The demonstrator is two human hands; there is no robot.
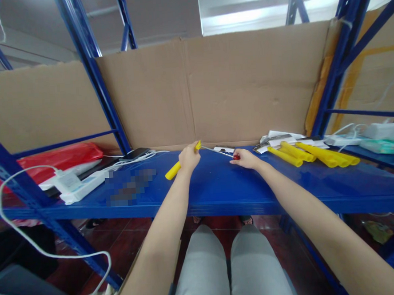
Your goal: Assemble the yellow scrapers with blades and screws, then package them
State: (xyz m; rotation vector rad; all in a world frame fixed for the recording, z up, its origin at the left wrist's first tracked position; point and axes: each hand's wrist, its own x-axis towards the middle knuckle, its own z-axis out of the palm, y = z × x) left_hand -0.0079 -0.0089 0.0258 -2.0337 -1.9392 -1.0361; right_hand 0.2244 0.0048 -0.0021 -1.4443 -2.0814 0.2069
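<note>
My left hand (189, 158) is closed around a yellow plastic handle (173, 170), a tube that slants down to the left with its upper end showing above the fist. In my right hand (248, 159) is a screwdriver (236, 157) with a red grip and a long thin metal shaft. The shaft points left, and its tip is at or very near the upper end of the yellow handle; whether they touch I cannot tell. Behind the screwdriver lies a flat white and dark piece (223, 150) at the foot of the cardboard.
Several more yellow handles (286, 156) lie on the blue shelf (219, 186) to the right, beside flat metal and white pieces (276, 139). At left are a white power strip (86, 186) with cables, a dark phone-like object (137, 154) and a red bag (80, 153). Cardboard (246, 82) stands behind.
</note>
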